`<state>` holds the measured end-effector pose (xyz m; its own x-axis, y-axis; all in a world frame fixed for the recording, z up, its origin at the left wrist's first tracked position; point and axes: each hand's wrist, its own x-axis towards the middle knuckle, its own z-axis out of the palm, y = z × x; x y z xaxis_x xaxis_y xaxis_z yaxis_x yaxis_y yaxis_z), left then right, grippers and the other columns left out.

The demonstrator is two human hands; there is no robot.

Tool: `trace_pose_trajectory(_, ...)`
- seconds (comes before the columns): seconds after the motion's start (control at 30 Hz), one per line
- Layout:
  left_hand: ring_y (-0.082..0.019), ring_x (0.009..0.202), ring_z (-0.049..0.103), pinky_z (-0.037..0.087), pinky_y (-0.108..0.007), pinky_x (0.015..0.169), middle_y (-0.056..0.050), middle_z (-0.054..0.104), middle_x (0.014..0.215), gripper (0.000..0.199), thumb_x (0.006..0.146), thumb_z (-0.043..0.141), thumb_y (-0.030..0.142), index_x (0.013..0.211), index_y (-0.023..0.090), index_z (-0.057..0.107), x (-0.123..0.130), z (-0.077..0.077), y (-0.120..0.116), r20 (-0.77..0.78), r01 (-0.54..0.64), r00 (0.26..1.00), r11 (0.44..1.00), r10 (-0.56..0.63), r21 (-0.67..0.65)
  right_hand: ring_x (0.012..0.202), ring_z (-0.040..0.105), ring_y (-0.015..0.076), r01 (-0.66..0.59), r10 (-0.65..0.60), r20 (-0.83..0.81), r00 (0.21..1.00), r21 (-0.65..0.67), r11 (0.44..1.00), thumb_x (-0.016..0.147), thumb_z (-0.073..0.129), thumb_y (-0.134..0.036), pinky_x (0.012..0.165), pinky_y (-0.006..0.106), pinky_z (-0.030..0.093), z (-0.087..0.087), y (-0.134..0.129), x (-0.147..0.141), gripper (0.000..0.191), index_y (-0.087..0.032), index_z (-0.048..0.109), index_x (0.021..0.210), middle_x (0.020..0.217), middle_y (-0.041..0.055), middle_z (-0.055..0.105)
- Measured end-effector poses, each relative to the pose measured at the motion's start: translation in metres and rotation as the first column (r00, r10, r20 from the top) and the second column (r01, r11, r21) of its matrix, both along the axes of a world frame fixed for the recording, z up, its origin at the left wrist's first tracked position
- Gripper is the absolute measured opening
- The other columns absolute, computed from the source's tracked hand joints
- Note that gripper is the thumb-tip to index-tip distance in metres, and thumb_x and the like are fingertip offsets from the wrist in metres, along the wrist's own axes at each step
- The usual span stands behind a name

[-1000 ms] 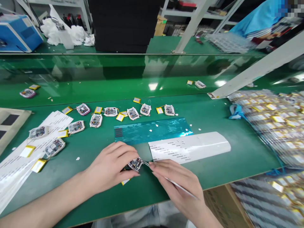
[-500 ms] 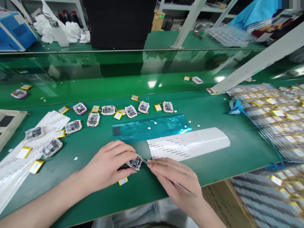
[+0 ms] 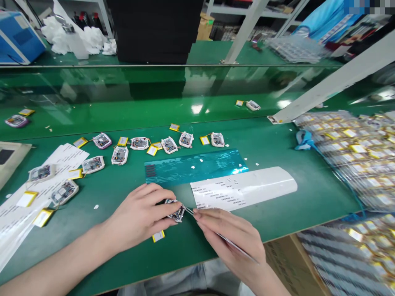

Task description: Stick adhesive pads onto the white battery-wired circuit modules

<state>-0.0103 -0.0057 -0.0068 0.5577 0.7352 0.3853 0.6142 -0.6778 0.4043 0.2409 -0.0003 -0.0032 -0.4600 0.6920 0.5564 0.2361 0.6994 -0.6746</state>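
L hand (image 3: pixel 148 213) gripped the PCB housing (image 3: pixel 177 214) at bench (image 3: pixel 314 181) front, thumb and fingers closed on it, presumably to steady it. R hand (image 3: pixel 233 236) pinched tweezers (image 3: pixel 236 247) pen-style, likely for fine control; tip contact unclear. Battery (image 3: pixel 158 236) lay just nearer the edge; label sheet (image 3: pixel 265 183) alongside, prob. for reach.

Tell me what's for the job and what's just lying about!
Probably for the job:
white-cased circuit board, in the left hand
tweezers, in the right hand
yellow-edged battery nearby

Seemingly just lying about:
crumpled white tissue
bottle
white scrap
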Motion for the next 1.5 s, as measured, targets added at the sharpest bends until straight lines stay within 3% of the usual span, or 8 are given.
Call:
trace_pose_trajectory(0.5,-0.017,0.096,0.066,0.046,-0.031,0.082,-0.002,0.075,0.112,0.021,0.105,0.056,0.037,0.112,0.023,0.07,0.005,-0.001,0.0,0.08,-0.029,0.996,0.997,0.035,-0.075,0.082,0.08,0.0206,0.057,-0.056,0.024,0.998,-0.037,0.998,0.088,0.067,0.001,0.074,0.03,0.068,0.004,-0.002,0.002,0.04,-0.027,0.078,0.113,0.098,0.0036,0.082)
trace_pose_trajectory(0.7,-0.017,0.096,0.065,0.045,-0.031,0.082,-0.001,0.075,0.112,0.016,0.101,0.064,0.033,0.111,0.021,0.069,0.005,0.003,0.001,0.076,0.003,0.997,0.996,0.004,-0.09,0.085,0.08,0.0198,0.012,-0.015,0.074,0.997,0.04,0.999,0.087,0.065,0.006,0.077,0.028,0.069,0.003,-0.002,0.007,0.046,-0.024,0.076,0.121,0.104,0.0047,0.082)
trace_pose_trajectory(0.9,-0.018,0.096,0.065,0.043,-0.032,0.081,0.0,0.075,0.113,0.016,0.099,0.069,0.03,0.111,0.02,0.068,0.005,0.003,0.0,0.089,0.007,0.996,0.993,0.003,-0.116,0.093,0.081,0.0208,-0.005,-0.027,0.224,0.974,0.143,0.99,0.089,0.064,0.006,0.087,0.03,0.068,0.008,-0.006,0.009,0.047,-0.021,0.073,0.126,0.111,0.0071,0.081)
trace_pose_trajectory(1.03,-0.018,0.096,0.066,0.043,-0.031,0.082,0.0,0.075,0.113,0.015,0.098,0.069,0.029,0.11,0.02,0.068,0.005,0.003,0.001,0.097,0.011,0.995,0.992,0.002,-0.13,0.097,0.08,0.0185,-0.033,0.013,0.171,0.985,0.117,0.993,0.088,0.061,0.008,0.088,0.027,0.067,0.004,-0.004,0.011,0.047,-0.019,0.073,0.125,0.112,0.0071,0.081)
trace_pose_trajectory(1.27,-0.018,0.097,0.066,0.042,-0.031,0.081,0.0,0.075,0.113,0.015,0.097,0.071,0.028,0.109,0.02,0.068,0.003,0.004,0.001,0.095,0.022,0.995,0.991,-0.009,-0.13,0.092,0.079,0.016,-0.014,0.018,0.057,0.998,-0.073,0.997,0.088,0.062,0.008,0.086,0.025,0.066,0.0,0.002,0.009,0.045,-0.024,0.075,0.115,0.107,0.0027,0.081)
trace_pose_trajectory(1.5,-0.018,0.097,0.066,0.042,-0.031,0.082,0.001,0.075,0.114,0.016,0.099,0.069,0.031,0.111,0.021,0.067,0.003,0.003,0.0,0.093,0.009,0.996,0.992,0.003,-0.129,0.095,0.078,0.0159,-0.03,0.032,0.079,0.996,-0.032,0.999,0.088,0.062,0.009,0.09,0.025,0.064,-0.001,-0.001,0.01,0.044,-0.022,0.073,0.118,0.109,0.0052,0.08)
